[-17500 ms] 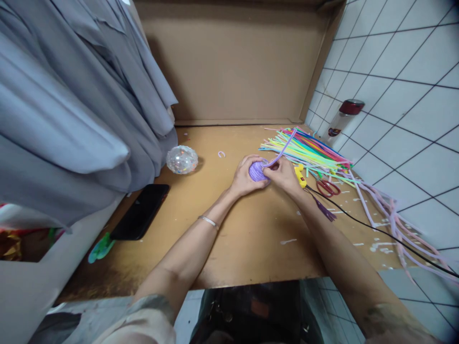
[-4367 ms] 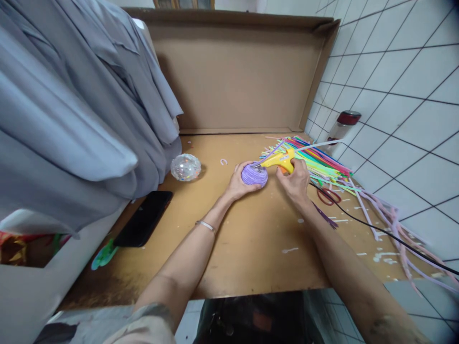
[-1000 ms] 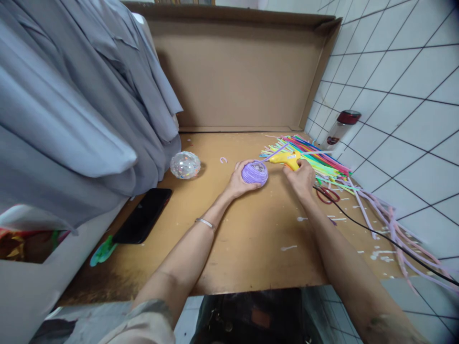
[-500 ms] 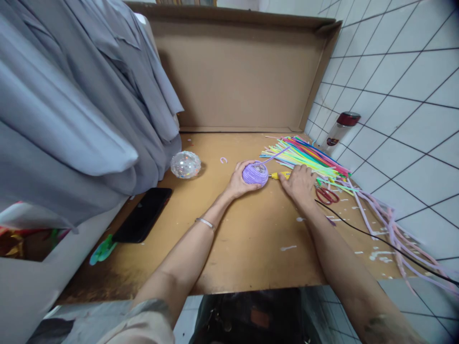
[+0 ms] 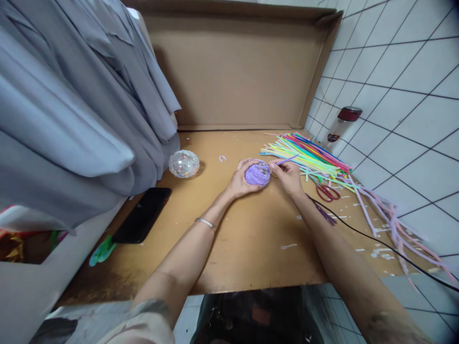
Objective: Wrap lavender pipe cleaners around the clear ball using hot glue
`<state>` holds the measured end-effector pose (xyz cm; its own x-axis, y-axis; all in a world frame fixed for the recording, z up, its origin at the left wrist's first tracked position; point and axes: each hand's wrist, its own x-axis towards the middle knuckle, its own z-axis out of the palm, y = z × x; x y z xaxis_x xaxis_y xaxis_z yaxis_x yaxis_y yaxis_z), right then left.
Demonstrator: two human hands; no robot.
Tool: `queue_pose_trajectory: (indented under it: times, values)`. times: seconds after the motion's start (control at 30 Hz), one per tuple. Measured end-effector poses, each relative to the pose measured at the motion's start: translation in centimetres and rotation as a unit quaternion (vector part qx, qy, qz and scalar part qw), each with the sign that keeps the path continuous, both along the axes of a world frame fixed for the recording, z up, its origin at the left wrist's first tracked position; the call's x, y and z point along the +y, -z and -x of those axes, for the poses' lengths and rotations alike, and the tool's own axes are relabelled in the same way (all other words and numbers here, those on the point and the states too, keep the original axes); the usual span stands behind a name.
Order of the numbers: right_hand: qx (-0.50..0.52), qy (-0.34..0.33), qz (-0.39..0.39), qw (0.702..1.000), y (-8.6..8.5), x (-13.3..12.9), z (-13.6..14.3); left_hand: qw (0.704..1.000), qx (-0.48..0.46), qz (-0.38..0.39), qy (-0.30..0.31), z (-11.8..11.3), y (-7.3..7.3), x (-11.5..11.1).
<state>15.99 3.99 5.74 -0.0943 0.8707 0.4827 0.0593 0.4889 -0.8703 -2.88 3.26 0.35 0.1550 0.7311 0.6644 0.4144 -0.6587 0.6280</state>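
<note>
A ball wound with purple strands (image 5: 256, 174) is in my left hand (image 5: 239, 181), whose fingers wrap round its left side and underside. On the ball's right, my right hand (image 5: 289, 177) pinches a loose purple strand (image 5: 288, 160) that sticks out to the upper right. The fingertips are close to the ball's edge. The yellow glue gun seen earlier is mostly hidden behind my right hand. Its black cord (image 5: 353, 226) runs off to the lower right.
Colourful pipe cleaners (image 5: 308, 155) lie at the right beside red-handled scissors (image 5: 328, 192) and a red-capped bottle (image 5: 342, 125). A clear ball (image 5: 184, 164) and black phone (image 5: 143, 215) are at the left. Cardboard (image 5: 236, 71) stands behind the table (image 5: 251, 248).
My right hand has left the yellow glue gun, moved left to the ball and taken hold of the purple strand. My left hand still holds the ball.
</note>
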Motion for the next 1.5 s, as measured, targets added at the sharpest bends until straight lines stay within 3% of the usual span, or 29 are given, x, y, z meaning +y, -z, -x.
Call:
queue_pose_trajectory:
  times: [0.73, 1.5]
  values:
    - [-0.028, 0.018, 0.066, 0.997, 2.3, 1.4, 0.4, 1.0, 0.004, 0.021, -0.022, 0.0, 0.0, 0.0]
    - [-0.036, -0.012, 0.156, 0.987, 0.6, 0.0, 0.8, 1.0, 0.0, 0.016, -0.022, 0.0, 0.1, 0.0]
